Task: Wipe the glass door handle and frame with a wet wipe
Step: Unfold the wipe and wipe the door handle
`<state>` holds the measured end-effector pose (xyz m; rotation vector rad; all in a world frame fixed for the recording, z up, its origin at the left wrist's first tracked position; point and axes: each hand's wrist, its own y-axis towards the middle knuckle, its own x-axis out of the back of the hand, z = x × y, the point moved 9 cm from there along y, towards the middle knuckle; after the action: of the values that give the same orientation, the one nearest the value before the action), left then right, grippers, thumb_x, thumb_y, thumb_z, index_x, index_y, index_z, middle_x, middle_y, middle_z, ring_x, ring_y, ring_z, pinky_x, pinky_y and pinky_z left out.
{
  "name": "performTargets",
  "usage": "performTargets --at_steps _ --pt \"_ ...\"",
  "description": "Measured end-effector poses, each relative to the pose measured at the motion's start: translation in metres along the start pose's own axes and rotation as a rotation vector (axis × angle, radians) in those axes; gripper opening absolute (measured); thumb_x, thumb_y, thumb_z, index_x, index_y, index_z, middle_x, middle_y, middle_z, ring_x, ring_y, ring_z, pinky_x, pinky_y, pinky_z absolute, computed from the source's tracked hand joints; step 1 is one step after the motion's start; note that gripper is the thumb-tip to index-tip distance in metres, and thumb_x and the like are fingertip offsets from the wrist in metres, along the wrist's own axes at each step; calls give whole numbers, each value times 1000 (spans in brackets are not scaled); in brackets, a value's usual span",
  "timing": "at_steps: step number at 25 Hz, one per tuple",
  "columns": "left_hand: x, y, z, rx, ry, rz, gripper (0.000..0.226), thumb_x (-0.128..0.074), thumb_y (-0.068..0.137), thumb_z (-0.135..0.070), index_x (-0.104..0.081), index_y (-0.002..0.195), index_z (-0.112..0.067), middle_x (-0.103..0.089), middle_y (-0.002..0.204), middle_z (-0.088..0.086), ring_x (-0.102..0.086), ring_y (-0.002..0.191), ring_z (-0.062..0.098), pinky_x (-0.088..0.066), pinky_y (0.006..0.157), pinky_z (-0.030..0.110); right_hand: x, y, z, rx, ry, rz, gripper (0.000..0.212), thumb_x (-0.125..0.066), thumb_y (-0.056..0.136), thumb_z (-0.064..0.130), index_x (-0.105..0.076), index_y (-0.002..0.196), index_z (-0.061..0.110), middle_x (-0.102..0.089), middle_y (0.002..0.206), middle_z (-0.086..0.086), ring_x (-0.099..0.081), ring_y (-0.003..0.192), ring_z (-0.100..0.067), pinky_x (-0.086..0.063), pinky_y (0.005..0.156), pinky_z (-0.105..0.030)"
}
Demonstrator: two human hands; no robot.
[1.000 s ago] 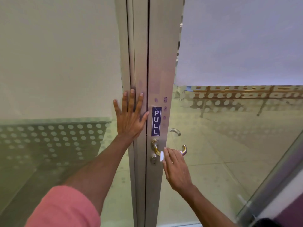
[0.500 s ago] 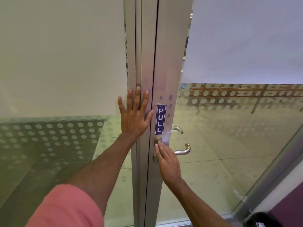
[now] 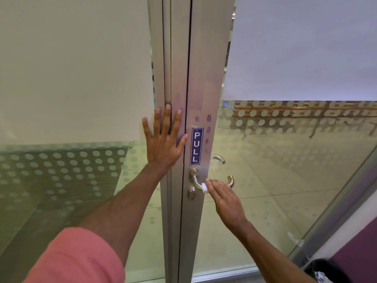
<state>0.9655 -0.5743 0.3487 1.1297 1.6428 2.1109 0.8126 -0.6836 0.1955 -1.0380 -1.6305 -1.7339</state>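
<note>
My right hand [image 3: 226, 199] lay over the handle [image 3: 196, 183] at lower centre of the frame, hiding the lever's middle; only its bend by the frame and its far tip showed. The wipe [image 3: 204, 187] was mostly hidden under my fingers, a small white edge showing at the fingertips, pressed against the lever. Whether the fingers curled round the lever, I could not tell. My left hand [image 3: 164, 142] rested flat, fingers spread, on the frame [image 3: 179, 78] left of centre, holding nothing. A PULL sign [image 3: 196, 146] sat just above the handle, a keyhole [image 3: 192, 194] just below it. Faint smudges marked the frame above the sign. A second handle [image 3: 218, 158] showed dimly through the glass. A dark object at lower right was cut off.
</note>
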Motion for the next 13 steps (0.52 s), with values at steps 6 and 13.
performTargets --at_steps 6,13 --pt "-2 0 1 0 15 -17 76 -26 99 -62 10 156 -25 31 160 2 27 148 24 16 117 54 -4 -4 -4 -38 149 -28 63 -64 76 -16 -53 135 6 -59 134 -9 -53 126 -24 -42 108 -45" --pt "-4 -1 0 -10 32 -67 75 -29 100 -61 0 157 -23 26 162 4 22 150 25 15 118 55 3 -8 -71 -94 284 85 63 -39 88 -20 -48 140 14 -38 153 -2 -23 145 -15 -49 99 -41"
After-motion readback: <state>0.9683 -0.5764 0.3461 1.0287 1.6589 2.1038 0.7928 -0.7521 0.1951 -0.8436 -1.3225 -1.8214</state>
